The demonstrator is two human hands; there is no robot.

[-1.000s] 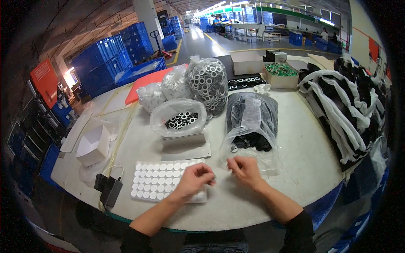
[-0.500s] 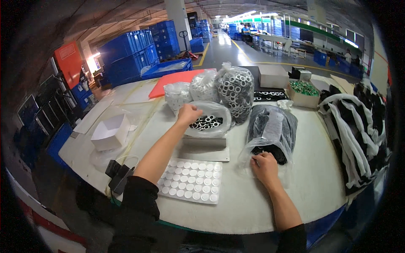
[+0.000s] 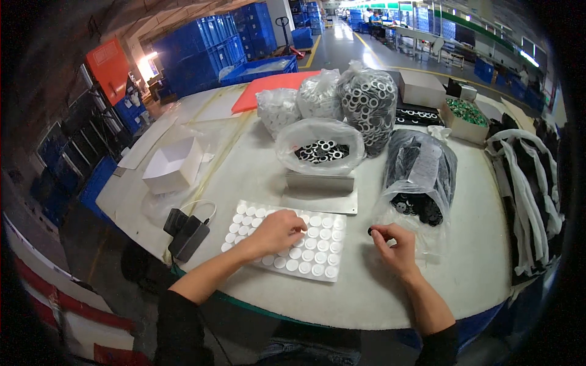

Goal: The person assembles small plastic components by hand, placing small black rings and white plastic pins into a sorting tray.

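One pale worktable (image 3: 372, 293) spreads under my two hands. Well out to the right of my right hand stands a heaped black-and-white bundle (image 3: 537, 177). Just past that same hand, a clear bag of dark parts (image 3: 403, 161) lies with its mouth toward me. A white tray (image 3: 299, 272) sits beneath my left hand, partly hidden by it. Farther off, beyond both hands, a tall filled bag (image 3: 369, 100) rises behind a smaller open bag (image 3: 290, 152), with a bent metal stand (image 3: 320, 183) between the latter and the tray.

My left hand (image 3: 282, 233) hangs over the tray, fingers drawn in narrow; whether they pinch anything, I cannot tell. My right hand (image 3: 395, 249) is apart from the tray, thumb and forefinger closed on something small.

Rows of round white caps (image 3: 318, 269) fill the tray; black-and-white rings (image 3: 323, 147) fill the open bag. Smallest of all, a black piece (image 3: 370, 231) sits at my right fingertips, clear of the bags. I judge this the picking step, one part in hand; the next move calls for a light, steady pinch.
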